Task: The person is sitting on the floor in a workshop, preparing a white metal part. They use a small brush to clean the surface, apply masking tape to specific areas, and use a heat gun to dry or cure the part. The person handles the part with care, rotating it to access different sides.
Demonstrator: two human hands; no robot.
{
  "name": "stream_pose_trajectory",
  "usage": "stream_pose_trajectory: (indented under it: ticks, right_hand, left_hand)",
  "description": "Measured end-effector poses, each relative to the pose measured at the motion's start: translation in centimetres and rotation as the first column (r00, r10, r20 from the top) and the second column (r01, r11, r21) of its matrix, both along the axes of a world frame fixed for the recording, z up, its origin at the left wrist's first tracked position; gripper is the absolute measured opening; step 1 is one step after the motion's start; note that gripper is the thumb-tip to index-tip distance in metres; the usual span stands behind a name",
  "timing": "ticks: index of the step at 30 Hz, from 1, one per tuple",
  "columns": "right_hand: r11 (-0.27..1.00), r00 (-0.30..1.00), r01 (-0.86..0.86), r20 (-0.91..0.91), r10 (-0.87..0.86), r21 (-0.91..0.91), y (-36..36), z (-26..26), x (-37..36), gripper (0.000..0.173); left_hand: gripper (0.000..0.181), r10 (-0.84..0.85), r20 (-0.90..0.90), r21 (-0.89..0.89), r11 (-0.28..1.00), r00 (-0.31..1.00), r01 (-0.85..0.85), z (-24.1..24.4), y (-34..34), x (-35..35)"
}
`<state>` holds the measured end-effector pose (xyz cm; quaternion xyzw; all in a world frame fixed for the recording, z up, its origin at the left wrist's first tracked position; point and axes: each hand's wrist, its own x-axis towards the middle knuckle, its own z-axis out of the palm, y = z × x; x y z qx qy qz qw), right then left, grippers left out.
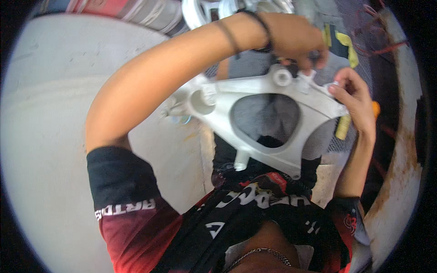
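Observation:
A silver-white cast metal frame part (223, 109) with a large rounded opening lies across the person's lap. My left hand (297, 41), with a dark band at the wrist, reaches over to a lug on its far edge; the fingers are bent and blurred, and whether they grip anything is unclear. At the part's right end, my right hand (355, 97) pinches its upper edge between thumb and fingers. A round boss (282, 77) stands up near my left hand. A short yellow cylindrical thing (342, 127) is just below my right hand.
More silver-white metal parts (235, 8) are beyond my left arm. A red and grey drum (146, 15) lies at the upper left. A yellow and dark cloth-like item (346, 47) is past my hands. A rust-stained curved edge (399, 146) and a red cable (385, 50) are at right.

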<state>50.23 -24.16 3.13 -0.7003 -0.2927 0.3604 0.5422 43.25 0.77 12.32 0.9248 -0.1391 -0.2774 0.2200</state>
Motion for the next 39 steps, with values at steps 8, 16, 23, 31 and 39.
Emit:
stream_pose_trajectory:
  ticks: [8, 16, 23, 31, 39]
  right_hand:
    - [0.999, 1.000, 0.001, 0.000, -0.001, -0.034, 0.3, 0.0, -0.9, 0.020]
    - [0.999, 0.998, 0.011, 0.057, -0.008, -0.050, 0.5, 0.3, -0.6, 0.023]
    - [0.999, 0.999, -0.029, -0.032, 0.028, -0.015, 0.3, -0.3, 0.0, 0.025]
    - [0.997, 0.995, 0.020, 0.099, -0.013, -0.076, 0.8, -0.1, -0.8, 0.025]
    - [0.999, 0.995, -0.031, -0.093, 0.028, -0.031, 0.4, -1.1, 0.8, 0.032]
  left_hand:
    - [0.040, -0.131, -0.105, -0.050, 0.991, 0.986, 0.127, -2.1, 0.8, 1.3]
    - [0.040, -0.041, -0.113, -0.078, 0.996, 0.993, 0.032, -2.4, 0.3, 1.6]
    - [0.038, -0.065, -0.172, -0.256, 0.966, 0.983, 0.019, -3.9, 1.5, 1.9]
    - [0.034, -0.079, -0.162, -0.347, 0.938, 0.984, 0.018, -4.6, 1.8, 1.7]
    - [0.042, 0.054, 0.345, -0.223, 0.974, 0.937, 0.026, -1.2, 2.4, -1.3]
